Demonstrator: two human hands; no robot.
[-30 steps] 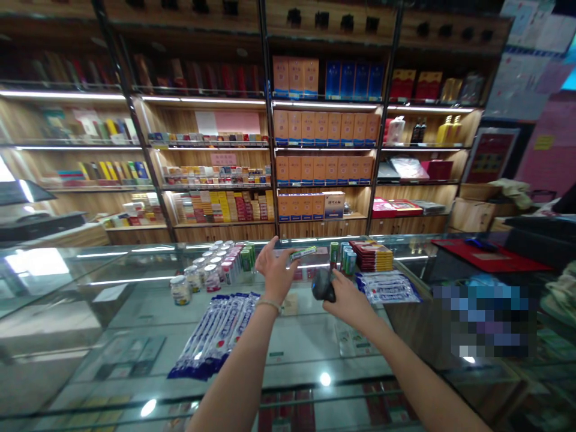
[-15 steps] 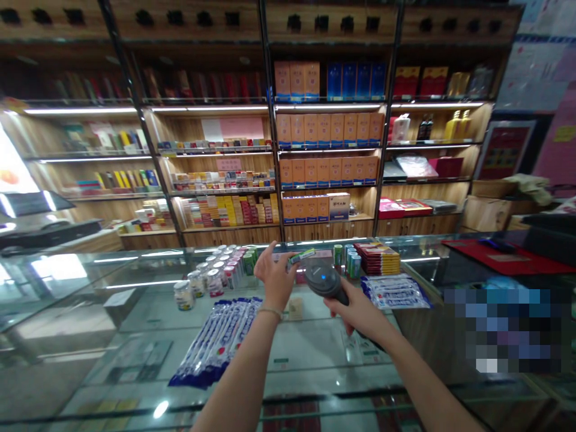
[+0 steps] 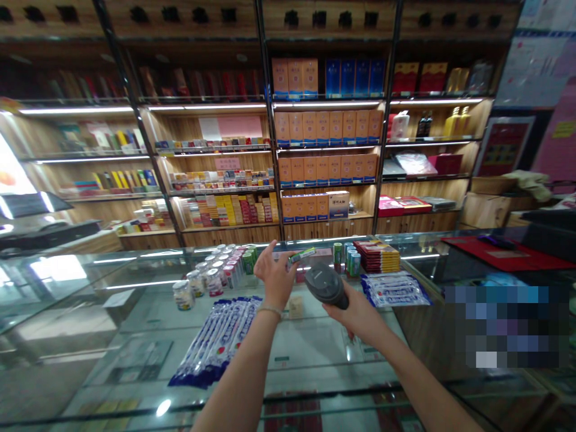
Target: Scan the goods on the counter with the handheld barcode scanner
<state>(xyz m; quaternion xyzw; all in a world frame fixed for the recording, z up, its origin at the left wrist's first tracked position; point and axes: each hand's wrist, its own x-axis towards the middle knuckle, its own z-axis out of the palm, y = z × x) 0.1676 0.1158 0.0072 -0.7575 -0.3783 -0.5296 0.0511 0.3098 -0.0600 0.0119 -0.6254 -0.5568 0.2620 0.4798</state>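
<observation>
My left hand is raised over the glass counter, pinching a small green-and-white tube between thumb and fingers. The tube lies nearly level, its right end tilted slightly up. To its right, my right hand is wrapped round the handle of a dark grey barcode scanner. The scanner's head is close to the tube but apart from it. Below and left of my left hand, a row of long blue-and-white packets lies on the glass.
Lidded jars and green tubes stand in rows at left. Blue-green tubes, a stack of red-and-yellow packs and more blue-and-white packets are at right. Behind the glass counter rise stocked shelves; a red mat lies far right.
The blue light seen on the scanner's head is gone from view. My right hand and the scanner have shifted and turned slightly. My left hand still holds the tube in the same place.
</observation>
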